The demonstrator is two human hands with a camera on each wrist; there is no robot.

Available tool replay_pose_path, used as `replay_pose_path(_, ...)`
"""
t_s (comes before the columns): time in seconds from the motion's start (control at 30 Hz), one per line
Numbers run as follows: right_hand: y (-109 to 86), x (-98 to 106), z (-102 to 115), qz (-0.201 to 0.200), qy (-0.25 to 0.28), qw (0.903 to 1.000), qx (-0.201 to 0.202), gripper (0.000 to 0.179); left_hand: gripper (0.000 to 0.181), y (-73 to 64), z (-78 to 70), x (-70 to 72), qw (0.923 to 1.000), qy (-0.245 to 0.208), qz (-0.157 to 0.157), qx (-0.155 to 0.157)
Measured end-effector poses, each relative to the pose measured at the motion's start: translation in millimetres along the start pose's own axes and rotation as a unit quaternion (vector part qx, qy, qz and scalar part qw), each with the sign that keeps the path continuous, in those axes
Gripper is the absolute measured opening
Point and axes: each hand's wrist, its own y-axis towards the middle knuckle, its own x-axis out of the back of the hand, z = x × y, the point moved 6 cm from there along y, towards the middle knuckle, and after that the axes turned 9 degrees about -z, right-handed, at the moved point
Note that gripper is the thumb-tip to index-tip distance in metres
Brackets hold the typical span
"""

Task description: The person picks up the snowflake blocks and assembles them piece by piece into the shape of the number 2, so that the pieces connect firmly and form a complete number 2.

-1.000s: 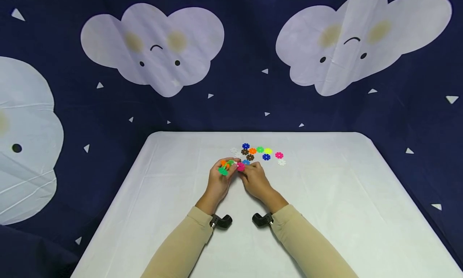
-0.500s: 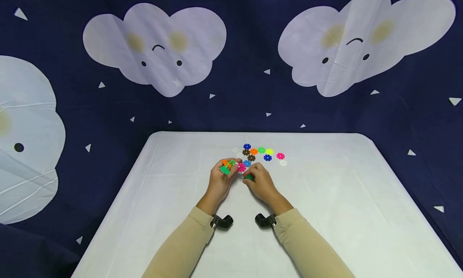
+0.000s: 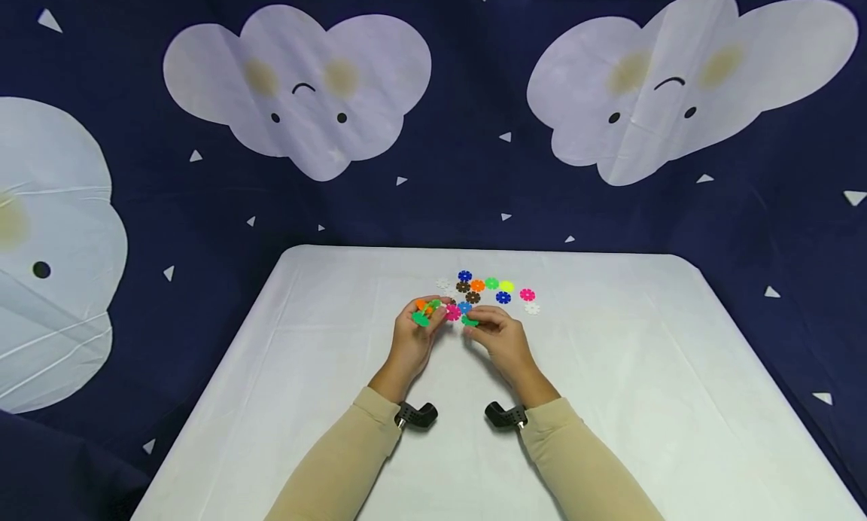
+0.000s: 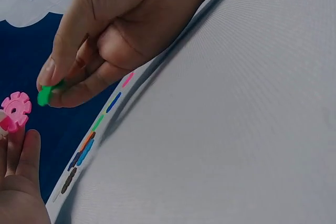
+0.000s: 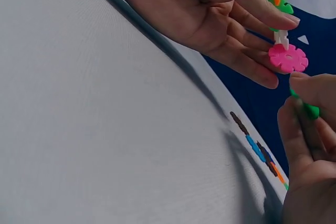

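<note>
My left hand [image 3: 411, 336] pinches a short chain of slotted flower-shaped discs. In the right wrist view the chain has green and orange discs at the top, a white disc [image 5: 282, 38] at the left fingers, and a pink disc [image 5: 289, 57] at its lower end. A loose green disc [image 3: 470, 321] is pinched between thumb and fingers of my right hand [image 3: 503, 344], just right of the pink one. The left wrist view shows a gap between this green disc [image 4: 45, 95] and the pink disc [image 4: 17, 109].
Beyond the hands, several loose discs lie on the white table [image 3: 609, 370]: a yellow disc [image 3: 506, 286], a light blue disc [image 3: 464, 308], a brown disc [image 3: 473, 297] and others. Dark blue cloth [image 3: 467, 205] with clouds hangs behind the table.
My right hand has drawn away from the pink disc, to the right, and the green disc in its fingers has come into view. The left hand with the chain has stayed nearly still.
</note>
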Motion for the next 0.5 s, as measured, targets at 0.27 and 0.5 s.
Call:
replay_pose_path(0.27, -2.1, -0.5, -2.0, -0.016, 0.09, 0.9953, -0.03, 0.035, 0.029, 0.5, 0.0, 1.2, 1.0, 0.004, -0.004, 0.002)
replay_pose_path(0.5, -2.4, -1.1, -2.6, -0.021, 0.114, 0.9929, -0.024, 0.034, 0.033, 0.9, 0.3, -0.1, 0.9999, 0.005, 0.007, 0.005)
